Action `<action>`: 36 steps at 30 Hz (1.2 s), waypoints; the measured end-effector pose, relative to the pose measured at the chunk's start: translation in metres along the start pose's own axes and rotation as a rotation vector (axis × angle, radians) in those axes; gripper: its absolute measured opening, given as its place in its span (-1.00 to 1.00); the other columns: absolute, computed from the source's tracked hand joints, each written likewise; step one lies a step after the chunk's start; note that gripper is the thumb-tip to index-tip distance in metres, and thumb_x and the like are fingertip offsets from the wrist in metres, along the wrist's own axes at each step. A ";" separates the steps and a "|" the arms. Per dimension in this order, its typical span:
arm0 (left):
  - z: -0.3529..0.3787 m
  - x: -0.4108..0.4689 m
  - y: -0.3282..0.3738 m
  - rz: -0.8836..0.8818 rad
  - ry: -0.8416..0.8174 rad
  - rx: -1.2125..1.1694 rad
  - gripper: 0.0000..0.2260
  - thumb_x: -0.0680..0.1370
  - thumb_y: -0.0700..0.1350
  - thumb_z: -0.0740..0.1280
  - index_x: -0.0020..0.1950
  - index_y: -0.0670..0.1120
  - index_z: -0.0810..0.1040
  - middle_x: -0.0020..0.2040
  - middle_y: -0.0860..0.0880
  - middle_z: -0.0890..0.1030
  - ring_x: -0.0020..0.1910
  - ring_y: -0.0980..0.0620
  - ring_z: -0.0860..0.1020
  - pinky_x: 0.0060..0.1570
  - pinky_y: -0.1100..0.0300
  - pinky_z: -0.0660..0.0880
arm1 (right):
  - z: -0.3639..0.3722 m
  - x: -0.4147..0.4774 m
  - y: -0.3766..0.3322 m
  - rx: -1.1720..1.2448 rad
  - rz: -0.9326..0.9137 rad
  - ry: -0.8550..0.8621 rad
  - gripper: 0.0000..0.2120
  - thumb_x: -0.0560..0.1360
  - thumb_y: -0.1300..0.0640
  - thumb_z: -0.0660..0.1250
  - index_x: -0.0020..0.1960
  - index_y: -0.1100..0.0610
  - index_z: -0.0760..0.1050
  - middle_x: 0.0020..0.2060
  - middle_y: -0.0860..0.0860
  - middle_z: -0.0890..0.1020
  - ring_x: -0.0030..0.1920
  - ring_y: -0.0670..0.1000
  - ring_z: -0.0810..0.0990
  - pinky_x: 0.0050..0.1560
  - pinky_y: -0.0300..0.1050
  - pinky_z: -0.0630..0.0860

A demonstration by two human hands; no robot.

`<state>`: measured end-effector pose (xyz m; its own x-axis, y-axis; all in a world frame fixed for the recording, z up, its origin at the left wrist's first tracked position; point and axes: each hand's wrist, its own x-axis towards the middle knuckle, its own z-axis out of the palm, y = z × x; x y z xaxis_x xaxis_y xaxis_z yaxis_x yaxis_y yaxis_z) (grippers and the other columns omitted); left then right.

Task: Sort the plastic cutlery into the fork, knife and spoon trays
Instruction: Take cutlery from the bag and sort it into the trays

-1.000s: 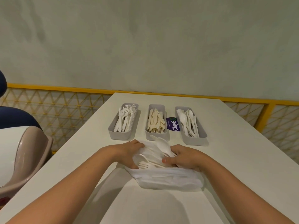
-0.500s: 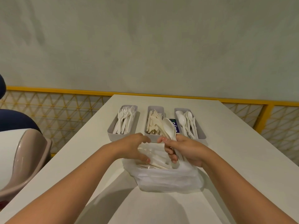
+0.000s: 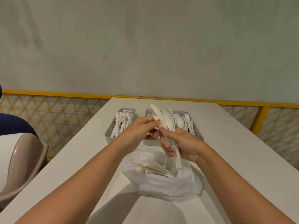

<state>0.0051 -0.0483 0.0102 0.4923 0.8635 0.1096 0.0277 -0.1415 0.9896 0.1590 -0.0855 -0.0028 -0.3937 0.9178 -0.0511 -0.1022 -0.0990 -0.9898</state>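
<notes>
Above the near middle of the tabletop (image 3: 226, 126), both hands are raised together over a white plastic bag (image 3: 163, 183). The right hand (image 3: 182, 144) is closed around a small bundle of cutlery held upright: at least two spoons (image 3: 169, 118), bowls up, their handles running down through the fist and out below it. The left hand (image 3: 137, 130) pinches a white knife (image 3: 156, 113) between thumb and fingertips; the blade points toward 11 o'clock and lies against the spoon bundle.

Directly beneath the hands, at 6 o'clock from them, the bag lies open with more cutlery inside; the count there cannot be told.

Beyond the hands, toward 12 o'clock, three grey trays stand side by side. The fork tray (image 3: 110, 135) at the left is full of white forks. The knife tray (image 3: 149, 143) in the middle is mostly hidden by the hands. The spoon tray (image 3: 196, 128) at the right holds several white spoons and is partly covered by the right hand.

At 9 o'clock, off the tabletop, a beige and white chair (image 3: 24, 159) stands. A yellow mesh railing (image 3: 56, 110) runs behind the tabletop, below a plain wall.
</notes>
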 end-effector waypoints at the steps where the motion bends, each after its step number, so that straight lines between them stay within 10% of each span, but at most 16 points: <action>1: 0.002 0.001 0.000 0.023 0.017 0.004 -0.81 0.62 -0.18 0.17 -0.02 -0.20 0.56 -0.31 -0.13 0.44 -0.36 0.06 0.40 -0.21 0.26 0.45 | 0.001 0.001 0.000 0.000 0.000 -0.002 -0.63 0.61 0.06 0.13 -0.23 0.11 0.61 -0.51 0.04 0.42 -0.55 -0.08 0.31 -0.51 -0.26 0.33; 10: -0.005 0.017 0.010 0.056 0.332 -0.154 -0.79 0.63 -0.11 0.17 -0.11 -0.12 0.53 -0.24 -0.04 0.56 -0.27 0.06 0.53 -0.32 0.28 0.50 | -0.001 0.003 0.003 -0.083 0.017 0.036 -0.70 0.62 0.06 0.11 0.12 0.23 0.51 -0.45 0.06 0.53 -0.57 -0.08 0.39 -0.53 -0.25 0.35; 28: 0.007 0.038 -0.011 0.056 0.233 -0.190 -0.83 0.64 -0.18 0.12 -0.10 -0.13 0.45 -0.24 -0.05 0.55 -0.26 0.05 0.54 -0.22 0.22 0.50 | -0.011 0.028 0.013 0.336 -0.006 0.260 -0.83 0.63 0.23 0.09 -0.07 0.26 0.41 -0.43 0.09 0.46 -0.62 -0.16 0.27 -0.66 -0.38 0.18; 36: -0.013 0.076 -0.017 -0.083 0.300 0.073 -0.79 0.64 -0.15 0.13 0.11 -0.23 0.49 -0.12 -0.14 0.58 -0.08 -0.09 0.58 -0.19 0.18 0.55 | -0.028 0.028 0.010 0.056 0.127 0.387 -0.80 0.63 0.13 0.13 0.12 0.17 0.49 -0.33 0.08 0.53 -0.55 -0.10 0.32 -0.60 -0.30 0.25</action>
<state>0.0309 0.0262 0.0029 0.2073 0.9763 0.0622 0.1246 -0.0894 0.9882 0.1723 -0.0505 -0.0177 -0.0347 0.9728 -0.2292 -0.1286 -0.2318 -0.9642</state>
